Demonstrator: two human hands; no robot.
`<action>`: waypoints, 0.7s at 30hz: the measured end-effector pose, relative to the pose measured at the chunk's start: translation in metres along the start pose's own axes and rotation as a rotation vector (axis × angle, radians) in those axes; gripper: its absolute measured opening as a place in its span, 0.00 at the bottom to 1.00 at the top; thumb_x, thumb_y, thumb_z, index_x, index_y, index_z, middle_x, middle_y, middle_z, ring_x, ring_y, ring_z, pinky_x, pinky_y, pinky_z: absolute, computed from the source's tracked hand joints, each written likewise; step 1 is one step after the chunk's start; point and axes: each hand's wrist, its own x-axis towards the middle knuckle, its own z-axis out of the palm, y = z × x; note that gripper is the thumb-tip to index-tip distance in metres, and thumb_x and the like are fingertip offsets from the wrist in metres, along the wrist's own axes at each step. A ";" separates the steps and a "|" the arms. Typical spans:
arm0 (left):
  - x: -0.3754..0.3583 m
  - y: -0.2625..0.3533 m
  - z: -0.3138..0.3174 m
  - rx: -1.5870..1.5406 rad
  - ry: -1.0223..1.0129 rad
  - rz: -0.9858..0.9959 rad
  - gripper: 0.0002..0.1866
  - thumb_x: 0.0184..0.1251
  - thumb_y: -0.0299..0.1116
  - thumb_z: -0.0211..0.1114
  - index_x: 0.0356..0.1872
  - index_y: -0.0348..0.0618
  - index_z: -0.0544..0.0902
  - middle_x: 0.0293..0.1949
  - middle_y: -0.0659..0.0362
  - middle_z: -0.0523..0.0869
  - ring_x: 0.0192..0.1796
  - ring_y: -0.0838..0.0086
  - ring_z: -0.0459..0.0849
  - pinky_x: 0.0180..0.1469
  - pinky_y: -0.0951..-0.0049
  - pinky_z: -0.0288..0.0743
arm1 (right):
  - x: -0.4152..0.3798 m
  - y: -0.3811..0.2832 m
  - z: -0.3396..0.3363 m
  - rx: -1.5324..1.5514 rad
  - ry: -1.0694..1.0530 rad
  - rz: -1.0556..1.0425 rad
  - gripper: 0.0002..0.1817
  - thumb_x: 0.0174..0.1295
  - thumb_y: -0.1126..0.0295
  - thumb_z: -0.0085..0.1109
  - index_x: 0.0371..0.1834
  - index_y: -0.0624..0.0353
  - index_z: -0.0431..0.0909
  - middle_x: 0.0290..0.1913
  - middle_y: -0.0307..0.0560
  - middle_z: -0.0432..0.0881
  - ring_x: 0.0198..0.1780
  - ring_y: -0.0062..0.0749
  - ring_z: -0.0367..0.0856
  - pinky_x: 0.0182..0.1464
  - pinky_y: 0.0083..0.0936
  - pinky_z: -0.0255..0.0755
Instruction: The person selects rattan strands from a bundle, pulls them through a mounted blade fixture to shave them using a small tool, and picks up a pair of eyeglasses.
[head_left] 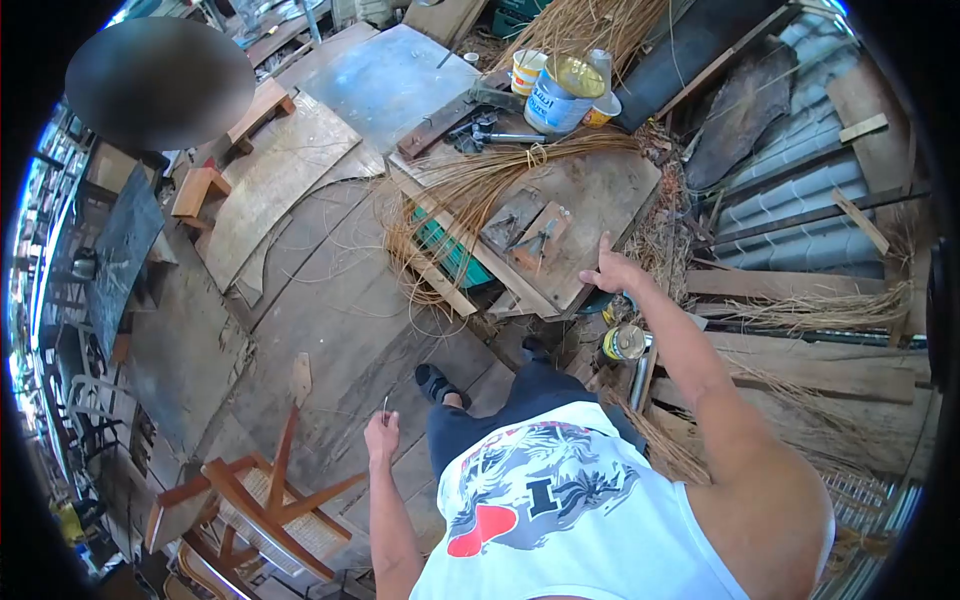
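My left hand (381, 437) hangs low above the plank floor with its fingers closed on a small thin metal tool that points upward. My right hand (612, 272) rests at the near right edge of the wooden workbench (625, 185), its index finger stretched out and its thumb apart, holding nothing. On the bench lie a dark flat block (512, 220) and a brown wood piece with a metal tool (540, 245). A bundle of long rattan strands (470, 185) spreads across the bench's left side and hangs over its edge.
A large tin (558, 100) and cups stand behind the rattan, near a hammer (510, 137). An upturned wooden chair (275, 495) lies at the lower left. Below the bench stands a yellow-labelled can (625, 343). Planks (800, 365) and loose strands fill the right side.
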 end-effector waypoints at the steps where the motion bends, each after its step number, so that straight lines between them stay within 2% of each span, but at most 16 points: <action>1: 0.009 0.013 -0.013 0.048 0.004 0.079 0.16 0.66 0.43 0.66 0.39 0.38 0.85 0.33 0.47 0.89 0.39 0.56 0.88 0.45 0.60 0.79 | 0.006 0.001 0.002 -0.026 -0.009 0.025 0.64 0.63 0.42 0.59 0.76 0.71 0.20 0.66 0.71 0.71 0.68 0.57 0.72 0.70 0.41 0.64; 4: 0.042 0.065 -0.043 0.084 0.013 0.279 0.16 0.67 0.42 0.66 0.40 0.37 0.85 0.32 0.45 0.88 0.38 0.52 0.88 0.44 0.59 0.78 | -0.007 -0.011 -0.008 -0.032 -0.043 0.100 0.63 0.63 0.43 0.60 0.77 0.70 0.21 0.67 0.70 0.71 0.68 0.58 0.72 0.71 0.41 0.64; 8: 0.070 0.170 -0.070 -0.054 0.000 0.382 0.15 0.68 0.41 0.65 0.40 0.37 0.84 0.32 0.44 0.87 0.36 0.50 0.86 0.41 0.59 0.78 | -0.016 -0.019 -0.014 -0.001 -0.057 0.127 0.63 0.63 0.44 0.60 0.77 0.69 0.21 0.66 0.70 0.72 0.67 0.58 0.73 0.70 0.41 0.64; 9: 0.085 0.184 -0.067 -0.009 0.055 0.506 0.14 0.69 0.40 0.64 0.40 0.37 0.83 0.32 0.44 0.87 0.35 0.52 0.87 0.40 0.60 0.77 | -0.013 -0.016 -0.018 0.029 -0.039 0.085 0.62 0.64 0.44 0.61 0.77 0.68 0.22 0.66 0.70 0.72 0.66 0.59 0.73 0.69 0.42 0.65; 10: 0.090 0.206 -0.069 -0.025 0.049 0.518 0.13 0.71 0.39 0.63 0.41 0.37 0.83 0.31 0.45 0.87 0.34 0.59 0.86 0.40 0.63 0.77 | -0.013 -0.014 -0.013 0.065 -0.034 0.051 0.62 0.64 0.44 0.61 0.78 0.68 0.22 0.65 0.71 0.73 0.65 0.59 0.74 0.68 0.42 0.66; 12: 0.092 0.249 -0.070 -0.162 0.036 0.552 0.13 0.71 0.38 0.64 0.42 0.36 0.83 0.30 0.48 0.86 0.32 0.65 0.83 0.40 0.66 0.76 | -0.009 -0.008 -0.008 0.041 -0.008 0.036 0.62 0.64 0.44 0.60 0.77 0.68 0.21 0.57 0.75 0.77 0.60 0.62 0.78 0.64 0.45 0.70; 15: 0.084 0.309 -0.068 -0.255 0.046 0.584 0.13 0.69 0.36 0.66 0.45 0.37 0.84 0.32 0.51 0.87 0.31 0.67 0.81 0.40 0.68 0.76 | -0.020 -0.016 -0.016 0.026 -0.029 0.080 0.62 0.64 0.43 0.60 0.78 0.66 0.21 0.58 0.74 0.78 0.60 0.62 0.78 0.62 0.45 0.70; 17: 0.065 0.354 -0.075 -0.366 0.051 0.585 0.20 0.67 0.41 0.71 0.52 0.37 0.82 0.44 0.55 0.88 0.43 0.73 0.85 0.48 0.71 0.77 | -0.019 -0.014 -0.010 0.045 -0.025 0.075 0.61 0.65 0.43 0.59 0.78 0.65 0.21 0.58 0.72 0.78 0.60 0.62 0.78 0.62 0.45 0.70; 18: 0.063 0.371 -0.073 -0.352 0.041 0.596 0.20 0.67 0.41 0.71 0.52 0.37 0.82 0.44 0.55 0.88 0.43 0.73 0.85 0.48 0.71 0.77 | -0.018 -0.010 -0.009 0.055 -0.003 0.074 0.61 0.65 0.43 0.59 0.78 0.64 0.21 0.58 0.71 0.78 0.60 0.62 0.77 0.62 0.46 0.70; 20: 0.059 0.400 -0.069 -0.154 0.186 0.928 0.40 0.56 0.49 0.78 0.64 0.33 0.73 0.60 0.46 0.79 0.61 0.62 0.80 0.63 0.66 0.72 | -0.016 -0.005 -0.003 0.112 -0.020 0.068 0.61 0.65 0.43 0.59 0.79 0.63 0.22 0.59 0.71 0.78 0.60 0.62 0.77 0.62 0.45 0.70; 21: 0.061 0.418 -0.066 -0.144 0.164 0.959 0.40 0.56 0.49 0.78 0.64 0.33 0.73 0.60 0.46 0.79 0.61 0.62 0.80 0.63 0.66 0.72 | -0.014 -0.003 -0.005 0.146 -0.028 0.052 0.61 0.64 0.43 0.59 0.79 0.62 0.22 0.59 0.70 0.77 0.61 0.62 0.77 0.62 0.45 0.70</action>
